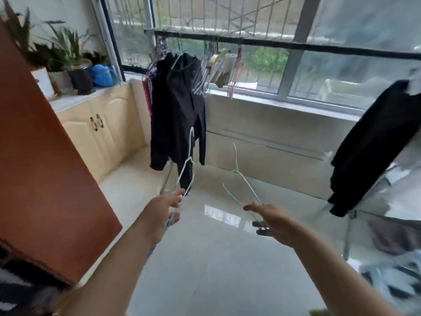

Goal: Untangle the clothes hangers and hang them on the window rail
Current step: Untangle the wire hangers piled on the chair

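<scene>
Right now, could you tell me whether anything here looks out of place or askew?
The empty hangers on the window rail hang bunched and splayed at mixed angles rather than in a neat row. Nothing else stands out.

Home balcony laundry area: barred window [227, 14], hung clothes [177, 106], cabinets [102, 124], potted plants [66, 55].

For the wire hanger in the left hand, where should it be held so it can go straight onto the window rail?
Best by its lower end, from below, much as the left hand grips it now. The white wire hanger stands with its hook at the top, pointing toward the window rail, so a low grip probably leaves the hook free to catch the rail.
</scene>
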The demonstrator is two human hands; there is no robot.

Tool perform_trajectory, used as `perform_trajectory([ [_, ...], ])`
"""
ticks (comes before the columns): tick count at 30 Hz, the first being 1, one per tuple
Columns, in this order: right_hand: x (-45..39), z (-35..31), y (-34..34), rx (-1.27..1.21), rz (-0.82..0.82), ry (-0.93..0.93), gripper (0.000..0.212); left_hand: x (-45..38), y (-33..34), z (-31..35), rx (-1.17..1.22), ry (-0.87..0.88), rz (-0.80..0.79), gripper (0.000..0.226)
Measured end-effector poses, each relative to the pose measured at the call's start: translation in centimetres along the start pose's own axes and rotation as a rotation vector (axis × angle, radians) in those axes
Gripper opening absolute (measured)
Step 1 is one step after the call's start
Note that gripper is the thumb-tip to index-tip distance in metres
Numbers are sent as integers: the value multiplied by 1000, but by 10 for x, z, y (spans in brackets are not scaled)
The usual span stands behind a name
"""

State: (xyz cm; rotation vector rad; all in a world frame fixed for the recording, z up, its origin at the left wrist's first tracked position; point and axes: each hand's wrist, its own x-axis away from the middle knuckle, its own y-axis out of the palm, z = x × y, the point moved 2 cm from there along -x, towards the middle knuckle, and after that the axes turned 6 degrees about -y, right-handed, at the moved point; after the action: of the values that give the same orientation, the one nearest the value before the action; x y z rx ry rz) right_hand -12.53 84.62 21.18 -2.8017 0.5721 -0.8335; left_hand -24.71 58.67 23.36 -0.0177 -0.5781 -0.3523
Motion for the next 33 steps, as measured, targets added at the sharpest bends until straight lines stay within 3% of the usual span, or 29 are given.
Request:
perform_trajectory([
  [8,-51,-59,-130,-153,363,-158,30,-75,123,89,-86,47,-206,27],
  [16,-164,-175,-183,-166,501,-280,38,-194,203,195,-128,111,-369,25],
  [23,-235,-222,-195,-151,506,-260,35,-271,250,272,-160,179,-382,27],
  [29,-277,-254,-222,-169,511,-294,37,-329,299,352,-148,349,-364,21],
  [33,-294,-269,-236,-131,488,-299,35,-364,317,397,-83,321,-347,17],
])
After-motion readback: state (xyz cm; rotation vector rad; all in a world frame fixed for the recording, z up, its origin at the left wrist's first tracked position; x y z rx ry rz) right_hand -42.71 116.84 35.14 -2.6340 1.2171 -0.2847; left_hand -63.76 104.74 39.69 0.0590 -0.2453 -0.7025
